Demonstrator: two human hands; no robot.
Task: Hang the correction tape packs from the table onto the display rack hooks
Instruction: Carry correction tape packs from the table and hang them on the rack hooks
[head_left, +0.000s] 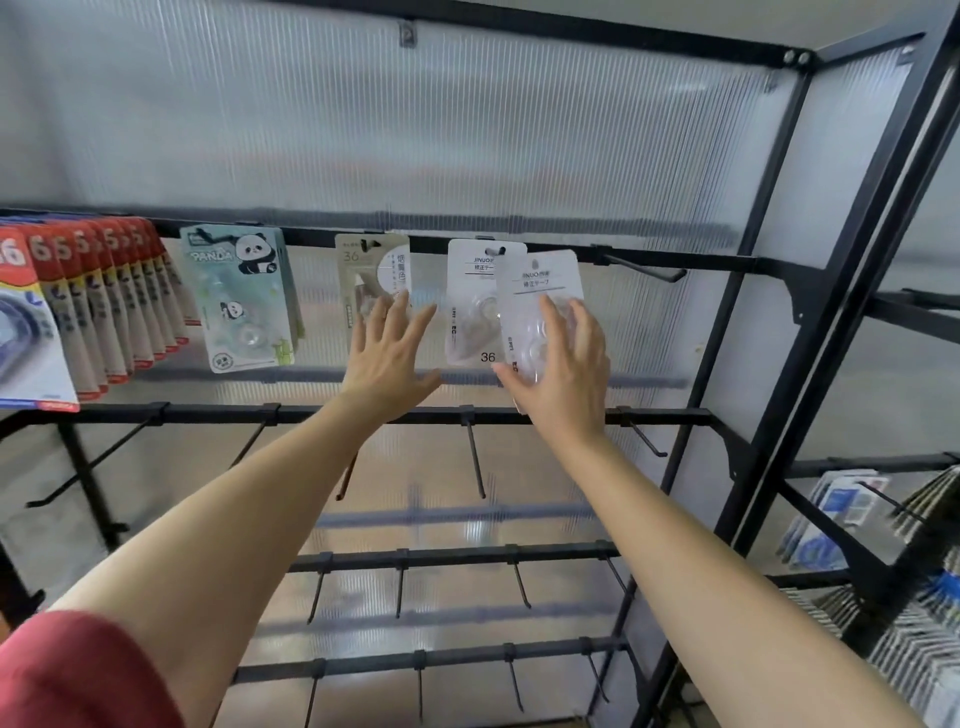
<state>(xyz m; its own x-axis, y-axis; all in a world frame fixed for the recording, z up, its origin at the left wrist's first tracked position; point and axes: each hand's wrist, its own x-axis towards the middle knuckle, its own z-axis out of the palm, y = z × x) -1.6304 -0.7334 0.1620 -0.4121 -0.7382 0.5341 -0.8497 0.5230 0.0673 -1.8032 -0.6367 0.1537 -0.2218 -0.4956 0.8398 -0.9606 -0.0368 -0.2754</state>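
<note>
Just right of hung white pack (475, 301), right hand (563, 374) grips new white pack (540, 291), fingers (551, 319) curled round it. Left hand (387, 358), left of hung white pack, spread wide, holds nothing. Step: hanging. Next, probably: slip pack's hole onto hook (497, 251).

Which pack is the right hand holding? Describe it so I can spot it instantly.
Find the black display rack and follow its upper bar to the right end of the hung packs. There the right hand grips a white JINUO pack. Unlike the identical pack hanging straight beside it, it is tilted and overlaps that one.
</note>
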